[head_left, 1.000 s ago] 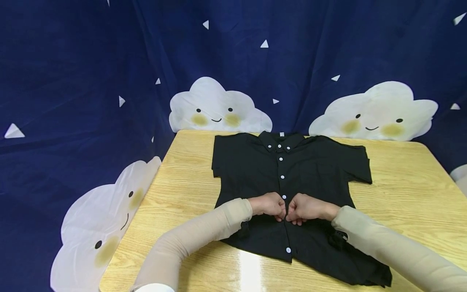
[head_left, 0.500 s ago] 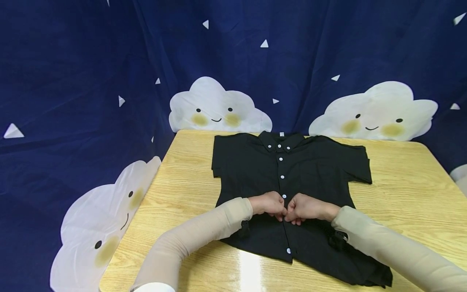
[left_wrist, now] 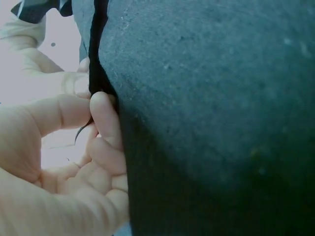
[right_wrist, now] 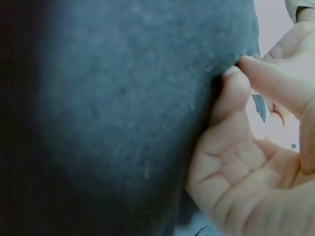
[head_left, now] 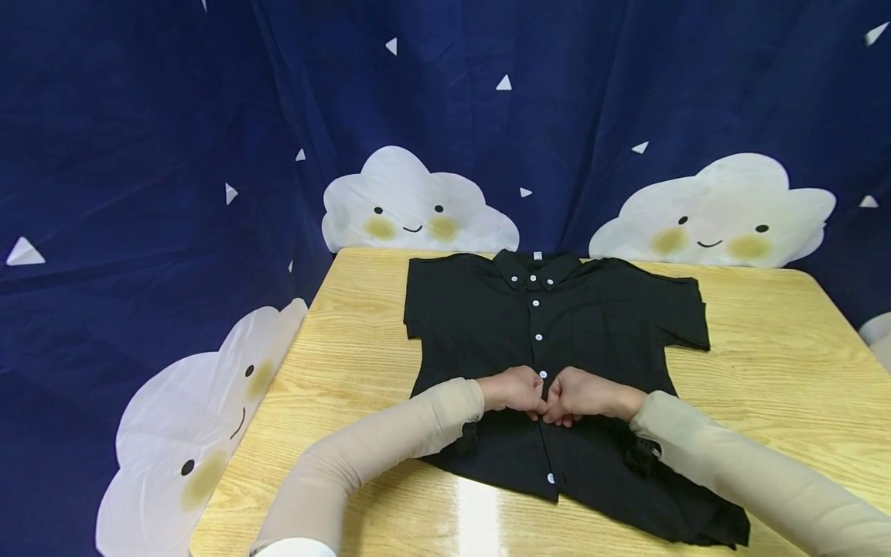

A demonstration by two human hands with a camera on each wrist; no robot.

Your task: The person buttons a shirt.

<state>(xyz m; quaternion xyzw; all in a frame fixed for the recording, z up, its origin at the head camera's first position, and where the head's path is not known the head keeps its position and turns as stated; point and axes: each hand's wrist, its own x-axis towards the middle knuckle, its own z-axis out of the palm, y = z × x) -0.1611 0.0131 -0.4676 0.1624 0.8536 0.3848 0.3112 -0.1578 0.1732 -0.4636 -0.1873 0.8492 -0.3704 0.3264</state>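
Observation:
A black short-sleeved shirt (head_left: 473, 325) lies front up, its collar at the far side and a row of white buttons down the middle. Over the lower front, my left hand (head_left: 513, 389) pinches the edge of the cloth between thumb and finger. Facing it, my right hand (head_left: 586, 394) pinches the placket from the other side, and the fingertips of both hands meet. Just above them a white button (head_left: 543, 374) shows; another button (head_left: 551, 478) is near the hem. Whatever sits between the fingertips is hidden. Both wrist views show dark cloth (left_wrist: 206, 88) close to the pinching fingers.
The shirt lies on a light wooden table (head_left: 362, 340). Behind and to the left hangs a dark blue curtain (head_left: 445, 93) with white clouds and triangles. The shirt's lower right side (head_left: 682, 503) spreads towards the near edge, beneath the right forearm.
My hands have closed the small gap between them, and their fingertips now meet at the placket. The rest of the shirt lies as before.

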